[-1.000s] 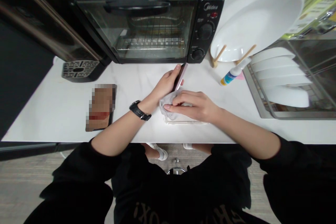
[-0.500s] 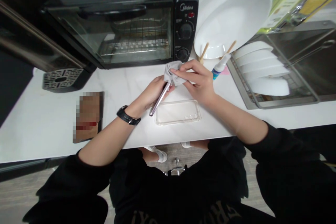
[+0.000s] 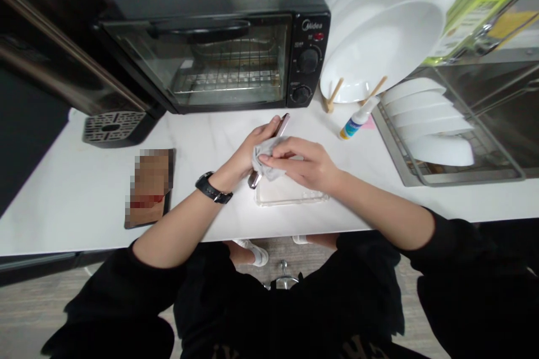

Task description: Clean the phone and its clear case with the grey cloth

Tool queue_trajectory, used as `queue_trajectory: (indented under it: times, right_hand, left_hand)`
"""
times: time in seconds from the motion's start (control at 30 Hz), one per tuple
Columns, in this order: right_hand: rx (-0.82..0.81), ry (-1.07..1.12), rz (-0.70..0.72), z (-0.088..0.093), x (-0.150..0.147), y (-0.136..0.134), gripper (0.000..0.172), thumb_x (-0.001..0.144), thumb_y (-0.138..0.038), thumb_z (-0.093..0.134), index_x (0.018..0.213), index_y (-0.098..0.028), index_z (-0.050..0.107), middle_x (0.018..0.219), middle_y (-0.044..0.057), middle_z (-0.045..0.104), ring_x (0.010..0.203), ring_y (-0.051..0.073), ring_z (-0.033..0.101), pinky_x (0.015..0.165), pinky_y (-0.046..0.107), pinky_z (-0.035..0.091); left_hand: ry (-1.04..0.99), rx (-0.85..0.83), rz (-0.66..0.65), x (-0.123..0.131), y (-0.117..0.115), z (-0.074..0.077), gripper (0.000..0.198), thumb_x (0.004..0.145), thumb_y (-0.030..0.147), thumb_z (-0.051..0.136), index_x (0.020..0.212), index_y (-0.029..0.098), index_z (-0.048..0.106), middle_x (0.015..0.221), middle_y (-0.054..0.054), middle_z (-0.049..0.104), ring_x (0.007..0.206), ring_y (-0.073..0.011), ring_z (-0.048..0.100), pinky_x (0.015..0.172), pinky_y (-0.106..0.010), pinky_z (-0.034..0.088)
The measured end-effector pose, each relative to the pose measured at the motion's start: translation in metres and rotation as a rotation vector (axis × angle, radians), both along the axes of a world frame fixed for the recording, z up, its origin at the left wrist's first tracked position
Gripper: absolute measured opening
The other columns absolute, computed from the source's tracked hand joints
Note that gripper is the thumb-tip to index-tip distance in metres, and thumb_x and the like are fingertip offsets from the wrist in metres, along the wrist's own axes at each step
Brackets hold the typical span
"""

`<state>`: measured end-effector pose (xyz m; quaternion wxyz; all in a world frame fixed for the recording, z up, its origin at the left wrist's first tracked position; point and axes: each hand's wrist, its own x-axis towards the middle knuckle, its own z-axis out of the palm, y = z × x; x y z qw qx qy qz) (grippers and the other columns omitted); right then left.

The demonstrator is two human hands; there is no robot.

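Note:
My left hand [image 3: 248, 148], with a black watch at the wrist, holds a thin phone [image 3: 283, 125] tilted on its edge above the counter. My right hand [image 3: 306, 162] pinches a crumpled grey-white cloth [image 3: 269, 160] and presses it against the phone's side. The cloth and my fingers cover the middle of the phone. Just below lies a clear phone case [image 3: 286, 197] flat on the counter, partly hidden by my right hand. To the right, a small spray bottle [image 3: 352, 125] with a blue and yellow label stands near a pink slip.
A black toaster oven [image 3: 309, 81] stands behind my hands. White plates [image 3: 383, 45] lean in a wooden rack at its right. A sink with a wire basket [image 3: 497, 171] of white bowls [image 3: 442, 148] is at far right. A dark-edged tablet-like object [image 3: 169, 179] lies at left.
The cloth and my right hand have moved down along the phone, from its upper end to its middle. The phone's upper end now shows. The whole view has shifted slightly.

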<state>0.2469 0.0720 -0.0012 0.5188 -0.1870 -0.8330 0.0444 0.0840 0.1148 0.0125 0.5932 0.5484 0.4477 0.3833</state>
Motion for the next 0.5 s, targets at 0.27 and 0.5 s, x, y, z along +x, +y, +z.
queue_trajectory:
  times: [0.27, 0.5]
  right_hand:
    - [-0.129, -0.157, 0.178, 0.002, -0.005, -0.018, 0.021, 0.106, -0.019, 0.067, 0.126, -0.022, 0.07, 0.101, 0.0, 0.078, 0.085, 0.011, 0.074, 0.072, 0.026, 0.062]
    - [0.056, -0.137, 0.151, 0.0, -0.003, -0.008, 0.024, 0.103, -0.014, 0.07, 0.126, -0.018, 0.072, 0.101, 0.002, 0.077, 0.092, 0.013, 0.073, 0.081, 0.026, 0.064]
  left_hand:
    - [0.138, -0.002, 0.01, -0.002, 0.003, 0.001, 0.058, 0.099, 0.074, 0.056, 0.078, 0.02, 0.061, 0.068, -0.001, 0.063, 0.061, -0.0121, 0.053, 0.063, -0.026, 0.043]
    - [0.155, -0.014, 0.034, -0.001, 0.0, 0.005, 0.052, 0.1, 0.069, 0.059, 0.081, 0.02, 0.062, 0.073, -0.002, 0.065, 0.067, -0.0135, 0.058, 0.066, -0.027, 0.046]
